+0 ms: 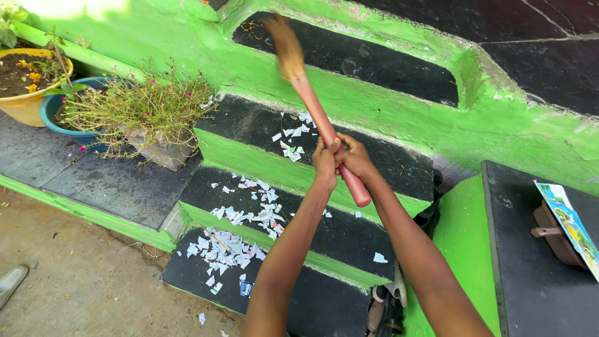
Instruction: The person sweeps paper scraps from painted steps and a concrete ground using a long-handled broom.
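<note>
Both my hands grip a broom with a pink handle [324, 128] and a brown bristle head [284, 43] that is blurred over the upper step. My left hand [324, 159] and my right hand [354, 157] clasp the handle side by side near its lower end. White paper scraps [240, 215] lie scattered down the black stone steps [349, 234], thickest on the lowest step [221, 253]. A few more scraps [293, 140] sit on the step just below the bristles.
Bright green painted risers and walls [374, 93] frame the steps. Potted plants [134, 109] stand on a ledge at left, beside a yellow pot [25, 84]. A brown bag with a colourful booklet [571, 224] rests on a black ledge at right. Footwear [390, 299] lies beside the steps; a dirt ground [81, 274] lies below.
</note>
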